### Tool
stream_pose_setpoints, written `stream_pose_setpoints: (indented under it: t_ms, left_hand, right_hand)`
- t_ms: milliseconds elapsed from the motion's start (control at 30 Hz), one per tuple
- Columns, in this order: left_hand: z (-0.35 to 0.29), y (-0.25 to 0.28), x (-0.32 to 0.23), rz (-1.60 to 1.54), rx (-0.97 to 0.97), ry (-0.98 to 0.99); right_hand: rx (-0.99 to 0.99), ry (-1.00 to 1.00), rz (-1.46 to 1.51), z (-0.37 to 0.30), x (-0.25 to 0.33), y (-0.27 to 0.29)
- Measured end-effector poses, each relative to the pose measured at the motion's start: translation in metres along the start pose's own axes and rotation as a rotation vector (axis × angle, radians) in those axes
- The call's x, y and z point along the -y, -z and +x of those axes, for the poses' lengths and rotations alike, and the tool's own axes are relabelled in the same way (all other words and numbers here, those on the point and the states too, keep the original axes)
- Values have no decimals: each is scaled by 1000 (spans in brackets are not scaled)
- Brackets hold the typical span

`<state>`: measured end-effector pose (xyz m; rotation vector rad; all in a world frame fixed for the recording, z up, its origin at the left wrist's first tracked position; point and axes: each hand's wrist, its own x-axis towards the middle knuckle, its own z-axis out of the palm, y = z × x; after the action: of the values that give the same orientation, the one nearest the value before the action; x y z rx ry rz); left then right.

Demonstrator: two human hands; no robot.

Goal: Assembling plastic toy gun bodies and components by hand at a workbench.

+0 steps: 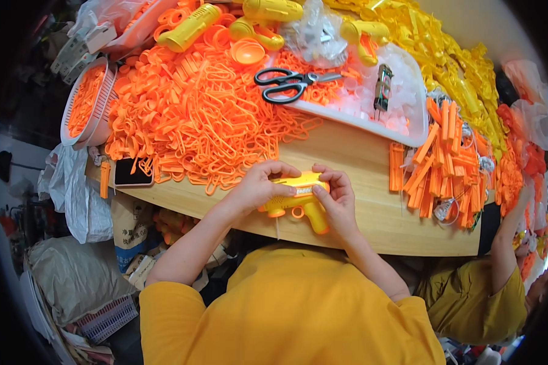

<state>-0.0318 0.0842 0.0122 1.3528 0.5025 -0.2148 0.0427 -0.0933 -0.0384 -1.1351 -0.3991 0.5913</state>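
Between my two hands, over the front of the wooden table, is a yellow toy gun with orange parts and a pale strip along its side. My left hand closes on its left end, thumb against the side. On the other end my right hand grips it, with the thumb near the pale strip and the handle slanting down beside the palm. An orange ring shows under the body. The far side of the gun and some fingertips are hidden.
A heap of orange plastic clips lies beyond my hands. Scissors rest by a white tray holding a small circuit part. Orange strips with wires pile up at right, near another person's arm. A phone lies left.
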Motion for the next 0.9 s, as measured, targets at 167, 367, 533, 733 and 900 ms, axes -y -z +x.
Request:
stream_pose_setpoints:
  t_ms: [167,367,533,733,900]
  left_hand:
    - [8,8,-1,66,87,65]
    - [7,14,-6,151,174,47]
    - [10,18,-11,171,268,75]
    - [17,17,-9,145,224,66]
    - [13,17,-1,311,209,-81]
  right_hand:
    - [40,5,5,0,-1,2]
    - [97,9,-56,0,-4,7]
    - [87,-41,-51,-2,-2,3]
    - [100,-1,-95,3,-4,3]
    - [100,22,-135,2,-5,2]
